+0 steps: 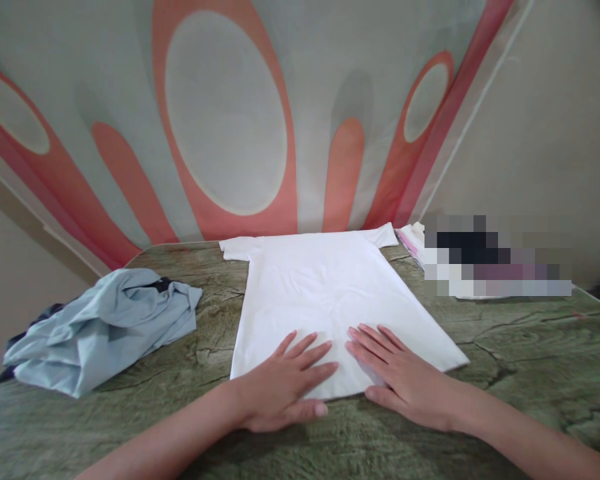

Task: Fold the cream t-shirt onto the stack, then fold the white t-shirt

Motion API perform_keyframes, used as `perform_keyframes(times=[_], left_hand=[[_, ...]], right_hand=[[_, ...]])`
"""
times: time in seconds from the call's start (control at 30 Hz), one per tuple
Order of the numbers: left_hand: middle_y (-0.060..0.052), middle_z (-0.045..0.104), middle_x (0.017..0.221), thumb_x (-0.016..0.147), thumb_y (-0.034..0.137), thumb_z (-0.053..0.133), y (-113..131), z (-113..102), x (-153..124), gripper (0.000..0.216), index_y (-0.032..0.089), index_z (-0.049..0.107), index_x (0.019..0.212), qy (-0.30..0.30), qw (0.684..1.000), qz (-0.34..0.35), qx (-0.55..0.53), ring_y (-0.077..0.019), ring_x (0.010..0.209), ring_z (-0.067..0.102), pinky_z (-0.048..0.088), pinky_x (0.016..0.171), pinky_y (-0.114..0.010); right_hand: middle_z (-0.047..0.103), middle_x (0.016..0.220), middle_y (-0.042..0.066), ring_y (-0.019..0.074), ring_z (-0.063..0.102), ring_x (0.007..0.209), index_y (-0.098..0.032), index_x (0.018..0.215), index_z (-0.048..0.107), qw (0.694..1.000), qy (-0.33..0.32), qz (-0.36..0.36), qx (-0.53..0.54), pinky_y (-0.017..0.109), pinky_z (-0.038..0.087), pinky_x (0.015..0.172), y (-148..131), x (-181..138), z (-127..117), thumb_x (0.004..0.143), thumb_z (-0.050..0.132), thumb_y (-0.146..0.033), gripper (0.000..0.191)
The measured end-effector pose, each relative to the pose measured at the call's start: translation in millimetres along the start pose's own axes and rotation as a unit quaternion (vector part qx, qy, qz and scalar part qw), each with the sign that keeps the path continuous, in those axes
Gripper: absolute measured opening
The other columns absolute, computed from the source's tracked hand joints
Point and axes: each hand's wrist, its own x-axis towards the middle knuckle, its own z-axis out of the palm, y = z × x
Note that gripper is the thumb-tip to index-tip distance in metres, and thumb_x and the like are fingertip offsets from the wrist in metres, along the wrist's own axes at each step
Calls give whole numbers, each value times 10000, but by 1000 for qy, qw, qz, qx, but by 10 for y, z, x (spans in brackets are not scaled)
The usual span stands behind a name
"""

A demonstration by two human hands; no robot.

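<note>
A white T-shirt (325, 287) lies spread flat on the table (530, 353), its sleeves at the far edge and its hem towards me. My left hand (280, 387) rests palm down on the hem, fingers stretched out and pointing to the right. Beside it my right hand (400, 377) also lies flat on the hem, fingers spread and pointing left. The fingertips of the two hands almost meet near the shirt's middle. Neither hand holds anything.
A crumpled light blue garment (105, 327) is heaped at the left of the table. At the far right lies a stack of folded clothes (420, 243), partly blurred out. A grey and orange patterned sheet (230, 113) hangs behind the table.
</note>
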Motion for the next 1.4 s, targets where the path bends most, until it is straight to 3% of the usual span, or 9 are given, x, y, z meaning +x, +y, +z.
perform_keyframes(times=[0.17, 0.37, 0.67, 0.77, 0.93, 1.03, 1.13, 1.3, 1.4], left_hand=[[-50, 124, 1502, 936, 527, 206, -238, 42, 71, 562, 254, 199, 1427, 65, 991, -98, 70, -244, 1376, 67, 53, 1102, -483], [-65, 98, 1504, 916, 568, 223, -368, 171, 94, 637, 229, 115, 1445, 75, 985, -118, 99, -235, 1375, 89, 61, 1104, -462], [-36, 85, 1510, 888, 617, 220, -306, 135, 86, 663, 265, 126, 1442, 65, 983, -146, 86, -314, 1368, 6, 57, 1077, -538], [-36, 83, 1511, 887, 617, 218, -306, 138, 80, 663, 268, 121, 1443, 66, 984, -146, 83, -332, 1363, 2, 58, 1067, -559], [-42, 66, 1512, 889, 607, 228, -303, 141, 76, 664, 266, 105, 1444, 62, 983, -148, 83, -339, 1361, 7, 63, 1063, -567], [-40, 57, 1513, 890, 599, 242, -299, 137, 70, 670, 262, 82, 1447, 60, 983, -148, 85, -337, 1362, -3, 60, 1065, -564], [-45, 54, 1513, 888, 608, 234, -297, 133, 61, 667, 263, 109, 1444, 57, 984, -148, 83, -343, 1361, -5, 52, 1062, -573], [-45, 66, 1512, 890, 607, 230, -290, 123, 57, 657, 268, 122, 1443, 58, 984, -150, 73, -344, 1360, 2, 49, 1060, -579], [-43, 79, 1511, 891, 608, 225, -287, 118, 57, 656, 268, 126, 1442, 60, 984, -150, 72, -340, 1361, 4, 50, 1062, -578]], right_hand=[[181, 1500, 33, 230, 110, 1371, -239, 1431, 229, 998, 52, 42, 23, 423, 194, 1108, 56, 57, -65, 916, 328, -479, 577], [195, 1496, 32, 218, 108, 1373, -229, 1427, 243, 998, 45, 48, -16, 437, 150, 1114, 139, 153, -40, 909, 300, -516, 595], [260, 1468, 101, 235, 206, 1351, -142, 1409, 283, 950, 111, 261, -133, 483, 142, 1096, 1009, 113, 63, 905, 235, -517, 630], [258, 1466, 115, 235, 195, 1354, -119, 1407, 284, 964, 106, 212, -120, 482, 137, 1100, 837, 232, 45, 909, 240, -505, 632], [198, 1492, 70, 187, 146, 1367, -164, 1436, 210, 998, 51, 0, -25, 394, 163, 1115, 107, 676, 7, 928, 256, -444, 582], [216, 1489, 61, 171, 147, 1366, -172, 1433, 217, 998, 43, -42, -11, 373, 140, 1120, 1, 907, 26, 924, 284, -436, 578], [227, 1484, 76, 188, 163, 1363, -163, 1428, 234, 997, 61, 21, -38, 398, 135, 1114, 346, 987, 33, 916, 281, -473, 600], [224, 1481, 108, 220, 178, 1359, -114, 1419, 246, 967, 86, 215, -102, 430, 153, 1098, 1271, 828, -101, 908, 221, -516, 651], [272, 1462, 124, 239, 196, 1353, -105, 1395, 301, 948, 92, 276, -131, 478, 121, 1092, 1434, 763, -173, 908, 198, -517, 646]])
